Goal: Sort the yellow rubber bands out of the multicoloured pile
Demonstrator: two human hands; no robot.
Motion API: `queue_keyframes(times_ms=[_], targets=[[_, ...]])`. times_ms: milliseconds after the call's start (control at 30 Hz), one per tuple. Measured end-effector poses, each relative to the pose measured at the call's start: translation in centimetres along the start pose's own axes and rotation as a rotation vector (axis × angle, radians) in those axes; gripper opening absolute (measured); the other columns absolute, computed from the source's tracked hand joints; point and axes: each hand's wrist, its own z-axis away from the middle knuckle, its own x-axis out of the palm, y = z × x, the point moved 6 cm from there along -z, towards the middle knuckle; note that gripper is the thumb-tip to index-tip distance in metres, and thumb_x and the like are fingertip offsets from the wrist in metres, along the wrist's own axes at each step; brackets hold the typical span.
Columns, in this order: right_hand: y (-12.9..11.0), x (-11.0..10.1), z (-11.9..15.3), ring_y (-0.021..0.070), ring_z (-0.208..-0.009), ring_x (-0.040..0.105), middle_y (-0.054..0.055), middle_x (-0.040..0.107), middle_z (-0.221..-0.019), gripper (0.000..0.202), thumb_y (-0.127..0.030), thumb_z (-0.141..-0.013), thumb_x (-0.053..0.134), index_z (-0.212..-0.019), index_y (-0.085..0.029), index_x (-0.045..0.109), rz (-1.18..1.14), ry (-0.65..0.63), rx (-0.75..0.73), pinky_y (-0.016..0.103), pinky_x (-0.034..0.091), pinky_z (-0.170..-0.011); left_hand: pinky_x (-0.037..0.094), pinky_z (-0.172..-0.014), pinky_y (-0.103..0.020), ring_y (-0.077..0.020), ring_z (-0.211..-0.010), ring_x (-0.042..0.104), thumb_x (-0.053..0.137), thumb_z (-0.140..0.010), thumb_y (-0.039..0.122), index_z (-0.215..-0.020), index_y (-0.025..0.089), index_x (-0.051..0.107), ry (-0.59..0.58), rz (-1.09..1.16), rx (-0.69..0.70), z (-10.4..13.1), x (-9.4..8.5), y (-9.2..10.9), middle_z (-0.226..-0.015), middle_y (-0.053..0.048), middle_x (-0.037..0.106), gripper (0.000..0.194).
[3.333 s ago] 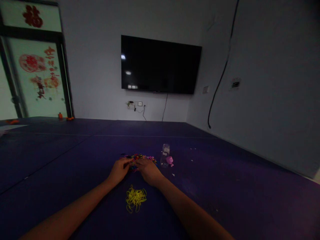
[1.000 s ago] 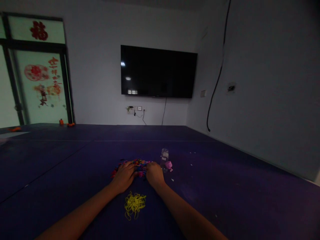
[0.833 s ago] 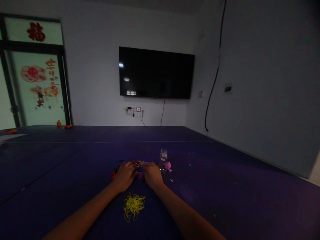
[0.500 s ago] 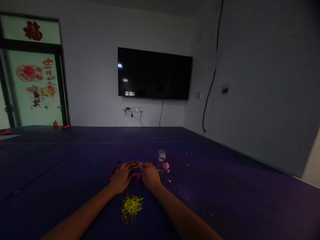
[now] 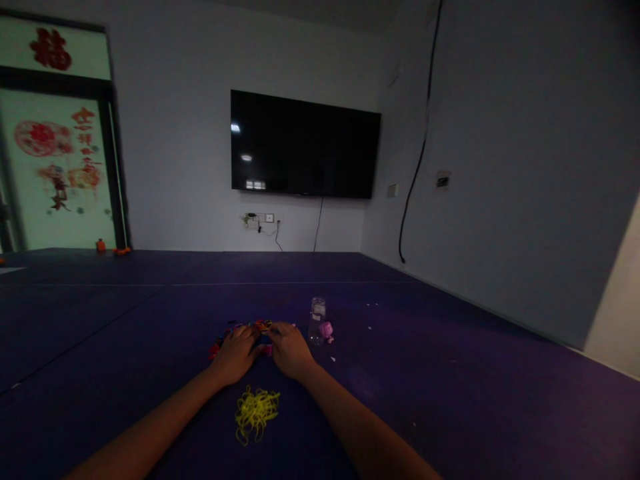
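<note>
A heap of mixed-colour rubber bands (image 5: 263, 325) lies on the dark purple surface, partly covered by both hands. My left hand (image 5: 234, 355) rests on the heap's left part, open, with its fingers laid out and the thumb apart. At the heap's right side, my right hand (image 5: 290, 350) has its fingers bent together and pointing left into the bands. Whatever is between those fingertips is too small and dark to make out. Nearer to me, between my forearms, is a loose pile of yellow rubber bands (image 5: 256, 413).
Just right of my right hand is a clear bottle (image 5: 317, 321), with a small pink object (image 5: 327, 330) beside it. Small white scraps (image 5: 333, 359) dot the surface on the right. Orange items (image 5: 101, 245) are at the far left edge; a television (image 5: 305, 145) hangs on the wall.
The whole view has shifted slightly, so everything appears a little further left. My right hand has moved a bit left over the heap, closer to my left hand.
</note>
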Motion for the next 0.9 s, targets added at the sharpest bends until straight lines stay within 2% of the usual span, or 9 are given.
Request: queue_keyframes(times_ms=[200, 433, 700, 900], targets=[[0.4, 0.9, -0.3, 0.0213, -0.119, 0.042, 0.008, 0.050, -0.129, 0.037, -0.022, -0.084, 0.049, -0.121, -0.020, 0.053, -0.043, -0.046, -0.055, 0.037, 0.034, -0.098, 0.038, -0.094, -0.040, -0.0248, -0.108, 0.052, 0.046, -0.086, 0.026, -0.106, 0.018, 0.062, 0.047, 0.044, 0.056, -0.2, -0.4, 0.3, -0.111, -0.010, 0.062, 0.027], [0.0, 1.5, 0.1, 0.0277, -0.126, 0.035, 0.008, 0.048, -0.131, 0.040, -0.037, -0.092, 0.035, -0.125, -0.021, 0.049, 0.027, -0.126, -0.062, 0.048, 0.030, -0.100, 0.045, -0.085, -0.036, -0.0225, -0.092, 0.059, 0.042, -0.085, 0.014, -0.090, 0.016, 0.067, 0.130, 0.109, 0.049, -0.2, -1.5, 0.8, -0.095, -0.010, 0.066, 0.026], [0.0, 1.6, 0.3, 0.0272, -0.128, 0.032, 0.006, 0.045, -0.136, 0.043, -0.041, -0.094, 0.029, -0.130, -0.024, 0.046, 0.027, -0.147, -0.076, 0.050, 0.025, -0.104, 0.045, -0.080, -0.033, -0.0201, -0.085, 0.059, 0.044, -0.081, 0.008, -0.083, 0.015, 0.067, 0.070, 0.047, 0.005, -0.1, -1.4, 1.0, -0.089, -0.009, 0.066, 0.024], [0.3, 1.8, 0.2, 0.0285, -0.128, 0.033, 0.009, 0.046, -0.134, 0.044, -0.042, -0.094, 0.029, -0.128, -0.022, 0.048, 0.028, -0.125, -0.041, 0.051, 0.027, -0.102, 0.044, -0.083, -0.033, -0.0204, -0.090, 0.059, 0.045, -0.083, 0.011, -0.091, 0.015, 0.066, 0.056, 0.029, -0.019, -0.1, -1.3, 0.8, -0.095, -0.009, 0.065, 0.023]])
